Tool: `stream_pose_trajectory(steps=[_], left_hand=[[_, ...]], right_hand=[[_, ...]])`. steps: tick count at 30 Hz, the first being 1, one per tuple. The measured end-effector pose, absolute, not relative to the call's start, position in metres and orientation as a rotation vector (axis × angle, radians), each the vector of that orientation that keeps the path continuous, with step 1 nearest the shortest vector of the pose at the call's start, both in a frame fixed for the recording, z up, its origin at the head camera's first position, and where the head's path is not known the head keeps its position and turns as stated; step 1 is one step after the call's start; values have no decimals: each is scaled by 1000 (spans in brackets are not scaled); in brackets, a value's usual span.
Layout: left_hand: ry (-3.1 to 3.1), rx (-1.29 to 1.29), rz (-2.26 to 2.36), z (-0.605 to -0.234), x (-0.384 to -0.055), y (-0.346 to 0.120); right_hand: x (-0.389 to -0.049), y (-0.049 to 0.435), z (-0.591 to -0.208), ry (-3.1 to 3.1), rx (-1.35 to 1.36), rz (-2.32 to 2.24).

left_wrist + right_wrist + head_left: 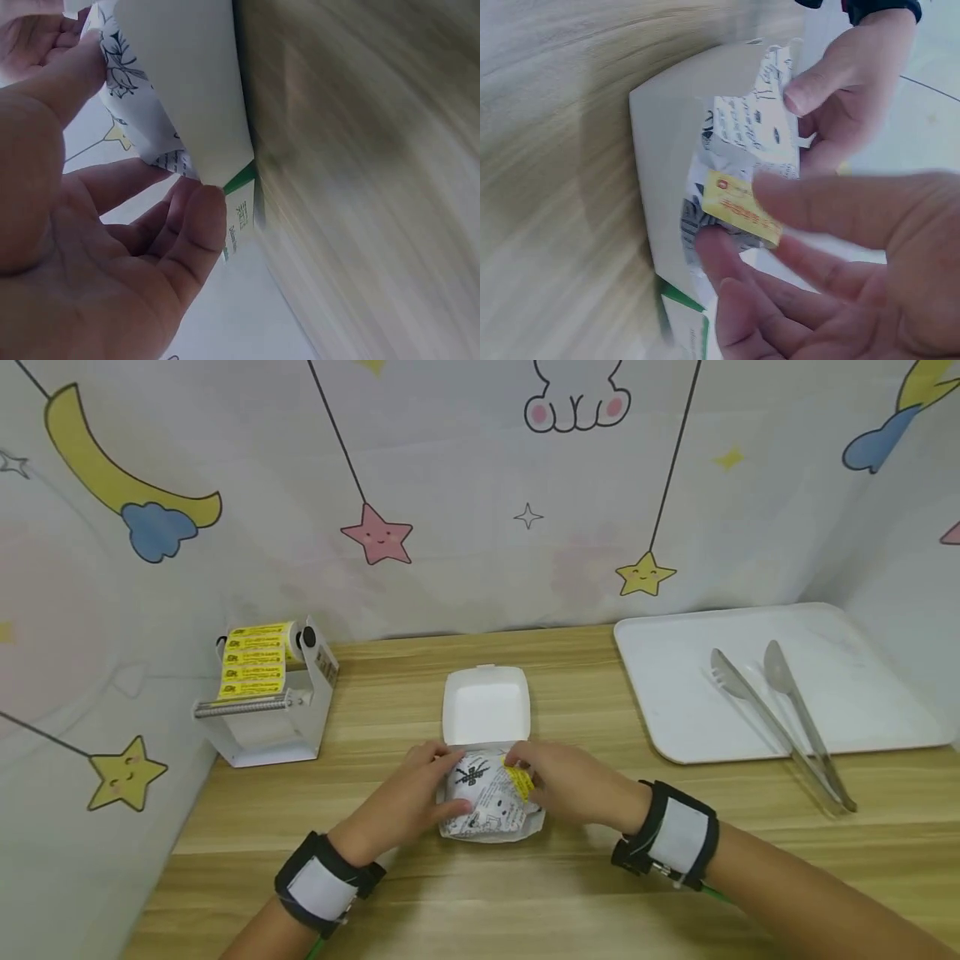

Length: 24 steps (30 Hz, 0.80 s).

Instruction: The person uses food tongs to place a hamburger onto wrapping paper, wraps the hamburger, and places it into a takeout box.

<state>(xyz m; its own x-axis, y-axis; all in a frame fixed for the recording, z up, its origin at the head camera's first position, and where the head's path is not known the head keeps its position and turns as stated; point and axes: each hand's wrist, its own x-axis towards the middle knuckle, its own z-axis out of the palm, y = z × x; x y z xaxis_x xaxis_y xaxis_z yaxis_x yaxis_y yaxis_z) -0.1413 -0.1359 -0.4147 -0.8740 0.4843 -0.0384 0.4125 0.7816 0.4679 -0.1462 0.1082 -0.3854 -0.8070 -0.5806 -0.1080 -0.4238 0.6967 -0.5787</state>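
Note:
A burger wrapped in printed white paper [480, 802] sits in the base of a small white clamshell box [491, 838], whose lid [487, 708] lies open toward the back. My left hand [401, 797] holds the wrapped burger at its left side, thumb on the front and fingers toward the back; in the left wrist view some fingertips rest at the box edge. On the other side my right hand [566, 781] grips the burger beside a yellow label [739, 204]. Its thumb lies over the label's edge, with the fingers curled round the paper.
At the back left stands a label dispenser [315, 718] with a roll of yellow labels [255, 660]. A white tray [682, 727] lies at the right, and metal tongs [806, 735] lean across its front edge. A patterned curtain [465, 585] rises behind the wooden table [375, 693].

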Motion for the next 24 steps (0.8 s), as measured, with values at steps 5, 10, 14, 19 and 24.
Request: stream_pose_trajectory(steps=[5,10,14,19,24], left_hand=[[2886,749,671,-418,-134,-129],[2910,737,682,-419,-129,-128],[2909,668,737,-416,-132,-133],[2848,566,1006,-411,-138,-144],[2674,203,1409,-405,-154,-157]], right_hand=[[-147,104,-398,2765,-781,-775],[-150,105,-406,2878,-883,-638],[-155,113,-401,2802,-908,-690],[-164,128,-390,2707,-840,-795],[-182,130,-385,2643,-515,-1043]])
